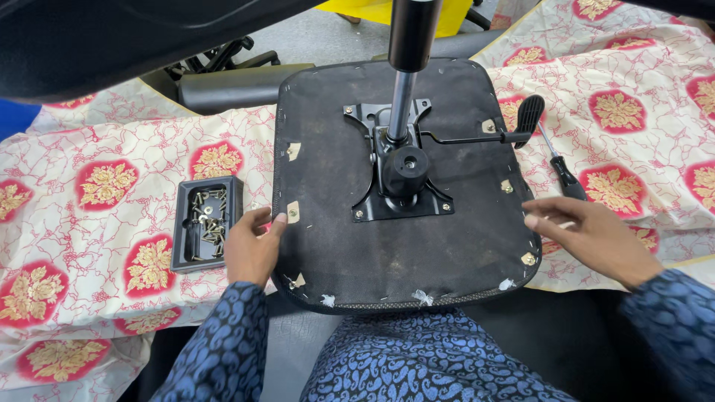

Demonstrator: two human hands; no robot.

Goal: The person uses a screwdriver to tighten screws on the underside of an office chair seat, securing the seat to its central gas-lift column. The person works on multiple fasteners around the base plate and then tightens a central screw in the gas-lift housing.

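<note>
An upturned black chair seat [335,246] lies in front of me with its underside up. A black metal mechanism plate [398,182] is bolted at its middle, with a gas cylinder [402,89] standing up from it and a lever with a ribbed black paddle [529,115] reaching right. My left hand [252,249] grips the seat's left edge, thumb on the underside. My right hand [588,234] hovers at the seat's right edge, fingers apart and holding nothing, just below a black-handled screwdriver [564,171].
A black tray [207,222] with several screws sits left of the seat on a cream cloth with red and gold medallions [104,186]. A black padded chair part [231,85] lies behind. My patterned blue trousers [417,357] are below.
</note>
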